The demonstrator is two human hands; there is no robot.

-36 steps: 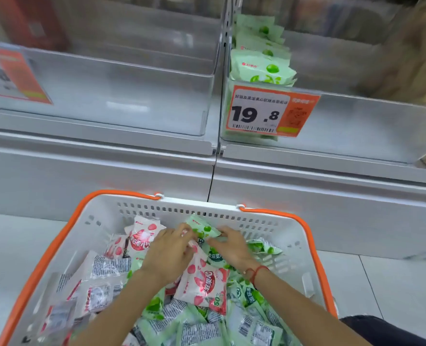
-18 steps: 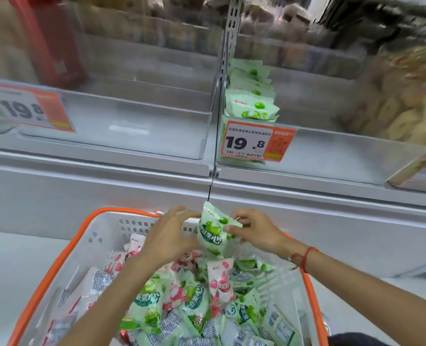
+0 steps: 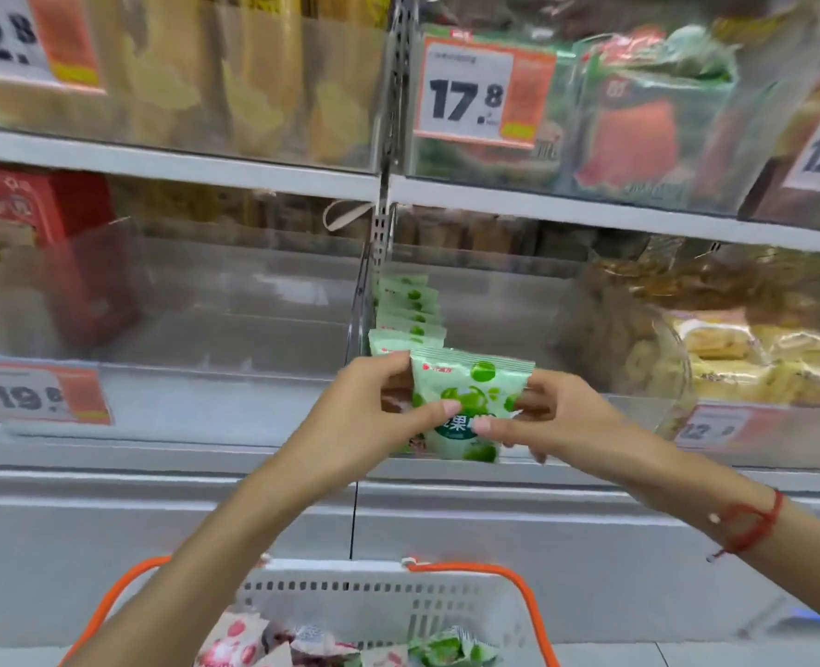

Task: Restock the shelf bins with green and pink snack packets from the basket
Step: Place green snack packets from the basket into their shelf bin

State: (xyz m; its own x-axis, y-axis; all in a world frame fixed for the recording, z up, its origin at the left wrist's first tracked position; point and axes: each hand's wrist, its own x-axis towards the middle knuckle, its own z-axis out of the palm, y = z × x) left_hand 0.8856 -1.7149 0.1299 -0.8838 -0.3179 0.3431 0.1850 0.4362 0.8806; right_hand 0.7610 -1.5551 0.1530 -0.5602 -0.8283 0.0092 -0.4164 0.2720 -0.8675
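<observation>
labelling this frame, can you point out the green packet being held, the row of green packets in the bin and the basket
green packet (image 3: 470, 406), head view, middle of its printed front
row of green packets (image 3: 410, 310), head view, tops of the standing packets
basket (image 3: 350, 604), head view, slotted white back wall

The green snack packet (image 3: 465, 402) is glossy plastic film with crimped, ridged edges. The shelf bins (image 3: 234, 300) have clear, smooth, shiny plastic fronts. The shelf rail (image 3: 167, 474) looks like matt grey-white painted metal. The basket (image 3: 379, 599) is perforated white plastic with a smooth orange rim; price tags (image 3: 485, 96) look like paper.
</observation>
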